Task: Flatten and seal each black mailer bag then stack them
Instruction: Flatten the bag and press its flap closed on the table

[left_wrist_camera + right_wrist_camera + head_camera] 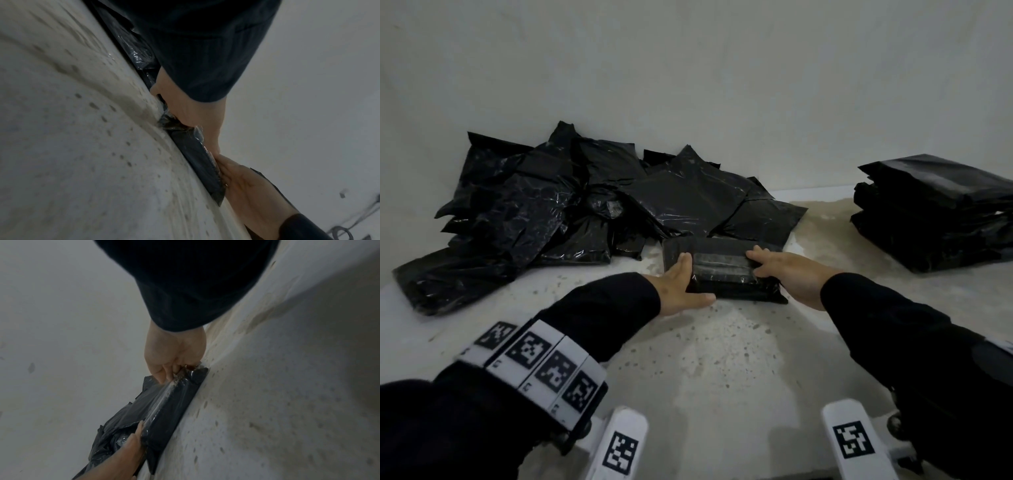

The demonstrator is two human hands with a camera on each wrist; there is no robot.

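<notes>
Mid-seal on the mailer bag (724,270) lying flat on the bench (705,359): left hand (681,287) and right hand (784,274), fingers straight, pressing its flap ends; best swept outward evenly, bare bench nearby, loose pile (571,212) just behind, finished stack (935,212) well right.

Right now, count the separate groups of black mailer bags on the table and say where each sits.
3. A loose heap at the back left, a neat stack at the far right, and one bag in the middle under both hands. Bags within the heap and stack overlap, so individual counts stay hidden.
</notes>
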